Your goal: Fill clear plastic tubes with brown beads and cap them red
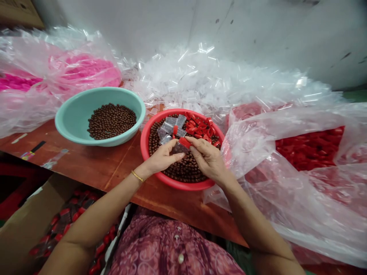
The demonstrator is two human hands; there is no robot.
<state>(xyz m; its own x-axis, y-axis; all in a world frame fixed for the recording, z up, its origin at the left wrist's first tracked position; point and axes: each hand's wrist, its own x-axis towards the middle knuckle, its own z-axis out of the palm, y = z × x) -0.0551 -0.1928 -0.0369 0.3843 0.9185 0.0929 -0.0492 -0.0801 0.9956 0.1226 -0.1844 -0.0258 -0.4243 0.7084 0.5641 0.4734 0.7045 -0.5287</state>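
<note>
Over the red basin (pixel 146 152), my left hand (pixel 163 156) pinches a small clear plastic container (pixel 180 148) filled with dark brown contents. My right hand (pixel 208 157) has its fingers closed on the red cap (pixel 185 142) at the container's top. Round brown balls (pixel 186 168) fill the basin beneath both hands. On top of them lie several empty clear containers (pixel 169 128) at the left and a heap of red caps (pixel 199 126) at the right. How firmly the cap sits on the container cannot be made out.
A pale green basin (pixel 67 118) of brown balls stands at the left. Clear plastic pieces (pixel 206 76) are piled along the wall. Bags of pink parts (pixel 88 70) and red caps (pixel 311 149) flank the table (pixel 120 164). Below, a cardboard box (pixel 34 214) holds capped containers (pixel 69 215).
</note>
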